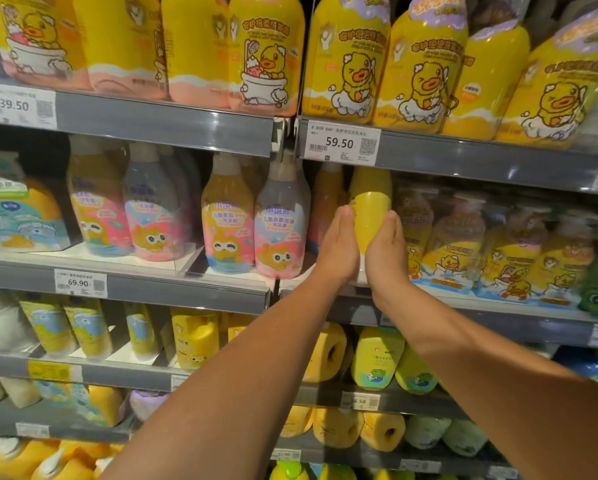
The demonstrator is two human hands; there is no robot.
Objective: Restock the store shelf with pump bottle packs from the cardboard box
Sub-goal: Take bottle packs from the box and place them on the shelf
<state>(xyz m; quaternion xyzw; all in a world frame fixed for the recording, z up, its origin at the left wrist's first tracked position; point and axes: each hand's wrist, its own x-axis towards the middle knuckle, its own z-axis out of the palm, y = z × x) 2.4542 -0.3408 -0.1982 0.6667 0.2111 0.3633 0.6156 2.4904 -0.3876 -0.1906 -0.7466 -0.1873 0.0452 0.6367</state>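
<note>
- Flat-palmed grip: left hand (339, 249) and right hand (384, 252) press straight fingers against opposite sides of a yellow pack (370, 216), neither curling round it.
- Pack stands on the shelf (481, 323) directly below the 59.50 tag (339, 143), base near the shelf's front edge.
- Long axis upright, top rising toward the tag and lost in shadow there; a plain yellow face is turned outward.
- Likely heavy with liquid, stiff-walled and slick; low on the sides, near the base, looks the surest hold.
</note>
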